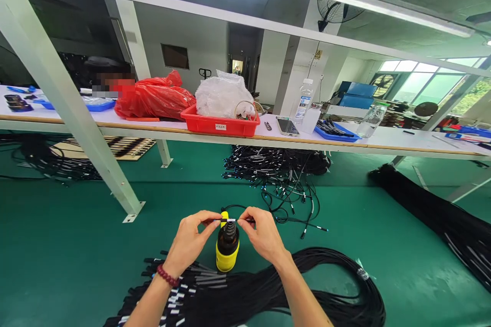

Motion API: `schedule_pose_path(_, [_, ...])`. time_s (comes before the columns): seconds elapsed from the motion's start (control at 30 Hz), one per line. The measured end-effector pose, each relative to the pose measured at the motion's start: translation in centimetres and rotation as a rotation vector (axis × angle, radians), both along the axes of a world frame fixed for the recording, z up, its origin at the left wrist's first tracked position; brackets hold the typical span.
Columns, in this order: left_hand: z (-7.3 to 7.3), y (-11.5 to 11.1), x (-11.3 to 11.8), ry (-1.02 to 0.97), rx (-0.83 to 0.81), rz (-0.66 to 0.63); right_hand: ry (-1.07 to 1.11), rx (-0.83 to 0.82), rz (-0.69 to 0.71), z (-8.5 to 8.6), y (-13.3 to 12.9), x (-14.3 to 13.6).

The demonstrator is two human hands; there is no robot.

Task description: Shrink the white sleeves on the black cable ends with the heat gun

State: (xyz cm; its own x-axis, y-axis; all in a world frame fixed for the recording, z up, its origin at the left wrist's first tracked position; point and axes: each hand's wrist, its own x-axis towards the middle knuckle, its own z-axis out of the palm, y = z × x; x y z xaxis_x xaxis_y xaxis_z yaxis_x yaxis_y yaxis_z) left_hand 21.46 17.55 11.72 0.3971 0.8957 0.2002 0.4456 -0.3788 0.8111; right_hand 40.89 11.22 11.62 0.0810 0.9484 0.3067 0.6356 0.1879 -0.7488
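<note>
A thin black cable with a short white sleeve (230, 220) is stretched level between my two hands. My left hand (191, 239) pinches its left side between thumb and fingers; a red bead bracelet is on that wrist. On the other side my right hand (264, 233) pinches the cable near the sleeve. Directly beneath the sleeve is the black nozzle of a yellow and black heat gun (227, 254), standing upright and pointing up. Whether the cable touches the nozzle I cannot tell. Below my hands lies a thick bundle of black cables (245, 294), several with white labels at the left end.
Ahead runs a long white workbench (169, 132) with a red bin (220, 125), a red plastic bag (153, 97), a phone (287, 126), bottles and a blue tray (336, 133). More cables (268, 163) lie on the green floor beneath it, and another bundle (433, 209) hangs at right.
</note>
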Motion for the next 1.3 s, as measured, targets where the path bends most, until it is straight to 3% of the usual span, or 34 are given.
schedule_pose_path(0.43, [0.0,-0.1,0.4,-0.024,0.042,-0.001,0.044,0.013,-0.014,0.1,0.1,-0.1])
schedule_pose_path(0.7, [0.5,-0.7,-0.2,0.024,0.001,-0.081,0.07,-0.013,0.047,0.7,-0.4,-0.1])
schedule_pose_path(1.3, [-0.2,-0.5,0.4,-0.071,0.031,-0.001,-0.033,0.012,0.018,-0.3,-0.1,0.1])
